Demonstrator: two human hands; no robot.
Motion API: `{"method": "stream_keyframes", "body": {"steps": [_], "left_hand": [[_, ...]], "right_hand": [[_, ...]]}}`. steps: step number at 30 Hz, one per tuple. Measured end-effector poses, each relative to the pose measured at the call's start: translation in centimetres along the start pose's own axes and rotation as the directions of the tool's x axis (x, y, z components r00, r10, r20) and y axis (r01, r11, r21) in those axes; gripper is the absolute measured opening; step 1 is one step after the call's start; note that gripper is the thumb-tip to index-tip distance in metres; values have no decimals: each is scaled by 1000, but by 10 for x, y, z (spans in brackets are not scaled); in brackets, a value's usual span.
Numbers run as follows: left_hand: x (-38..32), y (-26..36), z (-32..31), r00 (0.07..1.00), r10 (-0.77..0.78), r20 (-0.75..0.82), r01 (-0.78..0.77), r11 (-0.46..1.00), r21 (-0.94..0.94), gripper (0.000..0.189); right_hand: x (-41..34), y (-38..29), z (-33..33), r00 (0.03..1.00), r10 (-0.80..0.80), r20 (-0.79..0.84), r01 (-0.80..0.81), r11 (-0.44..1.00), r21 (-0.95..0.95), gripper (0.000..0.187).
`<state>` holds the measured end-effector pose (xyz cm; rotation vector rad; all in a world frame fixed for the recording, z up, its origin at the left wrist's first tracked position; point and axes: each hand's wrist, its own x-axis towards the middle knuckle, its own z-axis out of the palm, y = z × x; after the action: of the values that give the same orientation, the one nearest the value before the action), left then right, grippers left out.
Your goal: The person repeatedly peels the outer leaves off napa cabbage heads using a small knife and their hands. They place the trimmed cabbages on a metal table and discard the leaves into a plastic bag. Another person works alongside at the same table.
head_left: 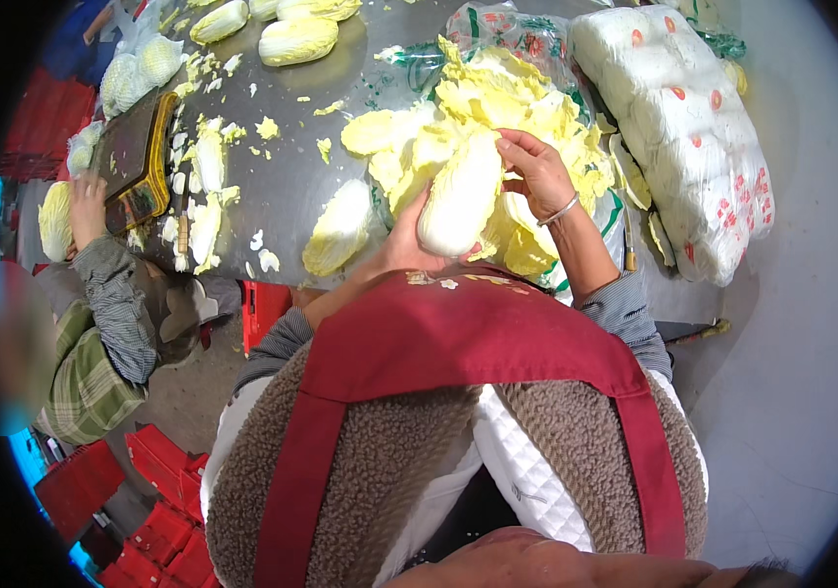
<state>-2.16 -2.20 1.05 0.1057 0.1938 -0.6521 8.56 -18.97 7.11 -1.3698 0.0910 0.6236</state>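
Observation:
A pale napa cabbage [459, 198] lies tilted across my left hand [405, 239], which holds it from below near its white base. My right hand [542, 173] has its thumb and fingers at the upper right edge of the same head, pinching a leaf edge. Behind and around both hands spreads a heap of loose yellow cabbage leaves [492, 92], partly on printed clear plastic. Another napa cabbage [339, 226] rests on the metal table [279, 169], left of my left hand.
Several cabbages [298, 41] lie at the far side. A large plastic-wrapped white pack [672, 140] stands at right, beside a wooden-handled tool [630, 259]. At left, a co-worker's hand [88, 213] touches a cabbage [56, 220] near a yellow-edged device [141, 158]. Red crates [161, 536] stand below.

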Motion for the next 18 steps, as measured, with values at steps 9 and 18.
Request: {"method": "stream_keyframes", "body": {"steps": [9,18], "left_hand": [[0,-1,32,972,111,-209,-78,984,159,62],[-2,4,21,978,130,-163,-90,968,236,58]], "right_hand": [[1,-2,-2,997,-60,-47,60,998,7,23],[-1,-1,-1,991,-107,-78,108,994,9,17]]}}
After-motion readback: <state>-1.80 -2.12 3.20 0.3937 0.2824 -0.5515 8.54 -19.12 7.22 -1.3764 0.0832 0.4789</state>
